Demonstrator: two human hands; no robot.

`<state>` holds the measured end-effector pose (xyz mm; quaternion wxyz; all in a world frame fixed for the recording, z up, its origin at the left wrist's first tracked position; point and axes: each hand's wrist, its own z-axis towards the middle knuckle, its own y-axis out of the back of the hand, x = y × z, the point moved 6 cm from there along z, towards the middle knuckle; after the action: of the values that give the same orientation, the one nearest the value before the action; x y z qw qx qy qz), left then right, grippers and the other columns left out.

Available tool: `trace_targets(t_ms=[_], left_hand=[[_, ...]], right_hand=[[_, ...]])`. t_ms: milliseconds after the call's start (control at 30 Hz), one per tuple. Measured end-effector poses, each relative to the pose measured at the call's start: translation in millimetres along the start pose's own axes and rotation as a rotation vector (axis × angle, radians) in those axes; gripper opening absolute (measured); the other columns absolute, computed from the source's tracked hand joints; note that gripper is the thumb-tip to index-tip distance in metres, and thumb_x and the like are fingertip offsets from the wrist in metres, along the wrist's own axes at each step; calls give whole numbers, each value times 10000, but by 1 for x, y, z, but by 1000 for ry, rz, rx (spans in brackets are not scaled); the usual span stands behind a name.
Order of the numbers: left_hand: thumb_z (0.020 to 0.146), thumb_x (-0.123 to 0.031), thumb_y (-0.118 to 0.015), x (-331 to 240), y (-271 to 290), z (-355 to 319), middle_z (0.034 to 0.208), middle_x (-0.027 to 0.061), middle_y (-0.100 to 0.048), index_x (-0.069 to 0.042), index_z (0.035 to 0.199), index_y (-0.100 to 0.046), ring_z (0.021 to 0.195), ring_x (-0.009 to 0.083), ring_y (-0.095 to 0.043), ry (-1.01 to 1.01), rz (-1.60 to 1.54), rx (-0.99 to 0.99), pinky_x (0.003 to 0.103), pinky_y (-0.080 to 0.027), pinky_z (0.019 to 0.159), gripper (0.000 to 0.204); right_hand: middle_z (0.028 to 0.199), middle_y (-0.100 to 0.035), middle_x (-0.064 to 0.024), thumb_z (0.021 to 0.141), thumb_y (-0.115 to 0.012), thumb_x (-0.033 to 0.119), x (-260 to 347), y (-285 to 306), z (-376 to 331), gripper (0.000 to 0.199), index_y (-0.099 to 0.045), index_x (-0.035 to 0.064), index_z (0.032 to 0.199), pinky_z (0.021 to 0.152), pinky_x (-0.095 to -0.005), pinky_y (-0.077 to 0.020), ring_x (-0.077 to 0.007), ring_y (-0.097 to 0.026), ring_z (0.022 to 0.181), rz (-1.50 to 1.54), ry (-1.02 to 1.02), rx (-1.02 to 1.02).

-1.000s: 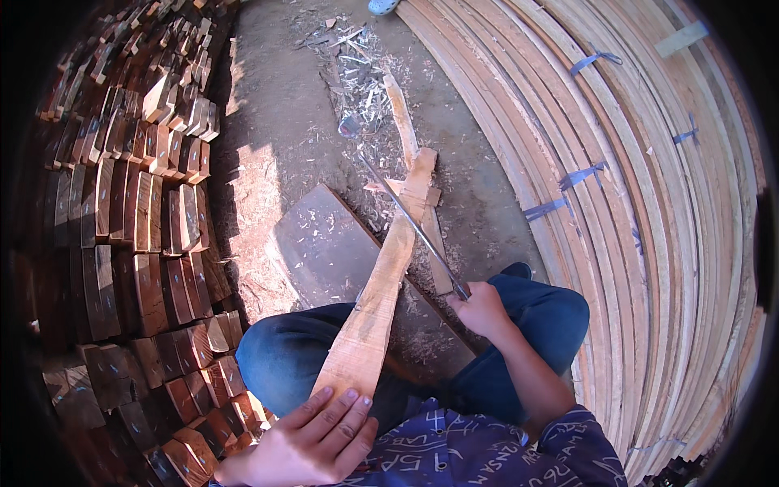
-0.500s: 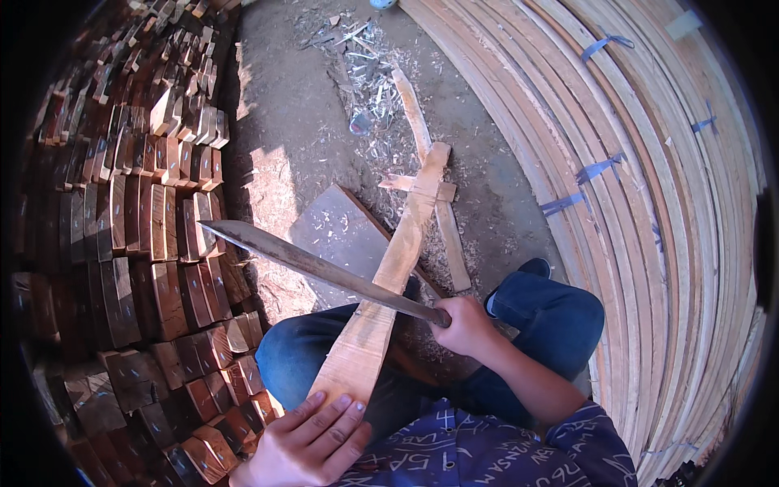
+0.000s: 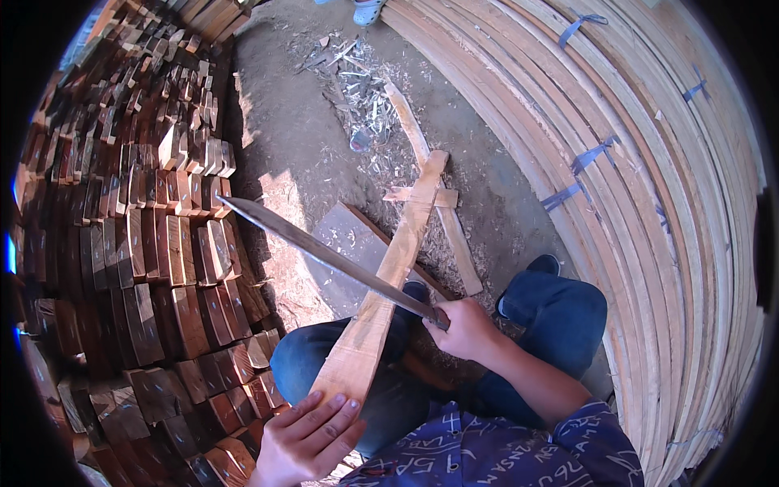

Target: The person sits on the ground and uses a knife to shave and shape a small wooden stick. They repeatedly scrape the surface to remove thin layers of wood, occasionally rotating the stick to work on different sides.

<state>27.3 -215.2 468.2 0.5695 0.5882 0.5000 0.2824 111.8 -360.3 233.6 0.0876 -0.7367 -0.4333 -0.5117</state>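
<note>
Since half a second ago the machete [image 3: 329, 258] has barely moved — blade raised, tip out toward 10 o'clock — and since a second ago it has swung up from lying along the plank [image 3: 388, 292]. The right hand [image 3: 464, 329] is closed around its handle. The left hand [image 3: 308, 438] lies flat, fingers spread, on the plank's near end at 6 o'clock. The plank runs toward 1 o'clock over a grey slab [image 3: 345, 252] and a crossed strip [image 3: 430, 195]. Stacked blocks [image 3: 154, 260] stand at 9 o'clock, strapped boards [image 3: 649, 187] at 3 — chips [image 3: 365, 97] lie at 12.
</note>
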Motion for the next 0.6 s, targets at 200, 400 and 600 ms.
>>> trace_targets(t_ms=[200,400,600], left_hand=[[713,-147,-790,-1,5,13,965,28,-750,-149,799,-717,950,191,-724,-19,17,80,390,-593,854,114],[733,-161,-758,5,1,9,925,49,-748,-122,793,-700,919,220,-732,6,-11,3,398,-587,849,92],[722,-142,-740,-5,9,5,925,51,-748,-119,819,-708,911,218,-734,-37,31,-18,397,-589,847,105]], right_hand=[[720,-676,-158,710,-692,217,-34,-6,17,160,-672,59,733,694,-466,-537,-369,-675,737,-56,-67,-15],[759,-677,-200,738,-692,215,-23,-2,10,180,-676,38,765,719,-477,-538,-392,-675,772,-70,-32,-56],[735,-670,-203,733,-701,223,31,2,-9,210,-680,31,814,709,-478,-538,-396,-670,742,7,164,100]])
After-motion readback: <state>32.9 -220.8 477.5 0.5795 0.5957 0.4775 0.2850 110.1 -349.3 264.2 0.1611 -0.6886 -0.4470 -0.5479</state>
